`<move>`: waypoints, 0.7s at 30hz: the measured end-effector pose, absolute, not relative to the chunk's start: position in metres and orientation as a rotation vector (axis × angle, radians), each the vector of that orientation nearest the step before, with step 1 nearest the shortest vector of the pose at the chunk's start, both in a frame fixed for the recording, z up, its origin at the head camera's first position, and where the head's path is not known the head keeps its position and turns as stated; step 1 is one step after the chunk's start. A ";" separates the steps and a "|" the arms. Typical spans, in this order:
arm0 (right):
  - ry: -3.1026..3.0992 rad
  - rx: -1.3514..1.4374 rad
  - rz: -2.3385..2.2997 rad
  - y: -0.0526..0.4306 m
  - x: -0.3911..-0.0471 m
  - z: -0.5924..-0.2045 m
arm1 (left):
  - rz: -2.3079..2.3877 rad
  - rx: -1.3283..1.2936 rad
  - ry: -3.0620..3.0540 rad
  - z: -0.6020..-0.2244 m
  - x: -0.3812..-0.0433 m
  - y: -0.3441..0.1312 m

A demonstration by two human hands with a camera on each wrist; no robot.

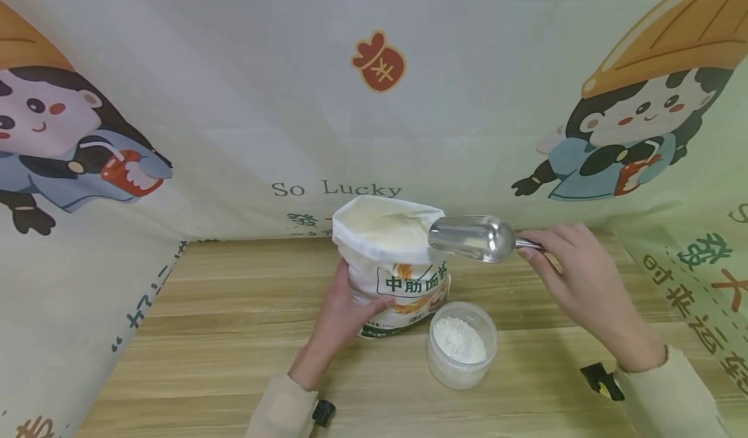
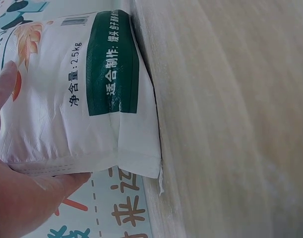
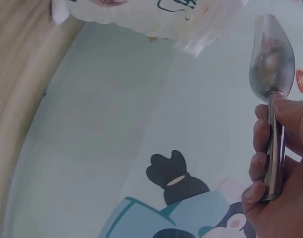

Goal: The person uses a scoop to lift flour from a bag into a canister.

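Note:
A white flour bag (image 1: 403,266) stands on the wooden table with its top folded back and pale flour (image 1: 388,230) visible inside. My left hand (image 1: 350,302) grips the bag's left side, thumb across the printed front; in the left wrist view the other fingers are partly behind the bag (image 2: 57,109). By its handle, my right hand (image 1: 578,279) holds a shiny metal scoop (image 1: 473,238), the scoop's front end at the right edge of the bag's mouth. No flour shows in its bowl. White dust marks the right fingers (image 3: 259,163).
In front of the bag, to its right, a clear round tub (image 1: 461,373) holds a mound of white flour (image 1: 458,339). Printed cloth (image 1: 263,100) hangs behind the table (image 1: 222,334) and along both sides.

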State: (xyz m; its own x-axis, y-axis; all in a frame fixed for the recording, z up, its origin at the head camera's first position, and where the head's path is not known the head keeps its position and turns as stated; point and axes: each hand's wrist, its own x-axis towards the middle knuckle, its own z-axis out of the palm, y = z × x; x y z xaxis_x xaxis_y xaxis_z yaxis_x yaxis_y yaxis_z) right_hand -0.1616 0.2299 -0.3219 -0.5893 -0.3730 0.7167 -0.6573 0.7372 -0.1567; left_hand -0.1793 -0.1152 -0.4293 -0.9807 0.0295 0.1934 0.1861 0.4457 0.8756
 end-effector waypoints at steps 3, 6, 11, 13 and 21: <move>-2.257 0.773 0.516 0.226 -0.166 -0.316 | -1.568 -0.194 -2.540 -0.429 -0.178 -0.115; -2.230 0.810 0.471 0.222 -0.172 -0.308 | -1.561 -0.198 -2.537 -0.429 -0.178 -0.115; -2.190 0.883 0.409 0.214 -0.183 -0.296 | -1.540 -0.209 -2.517 -0.429 -0.177 -0.116; -2.194 0.898 0.393 0.211 -0.186 -0.292 | -1.538 -0.210 -2.503 -0.430 -0.177 -0.115; -2.208 0.944 0.315 0.206 -0.195 -0.284 | -1.536 -0.206 -2.477 -0.427 -0.174 -0.113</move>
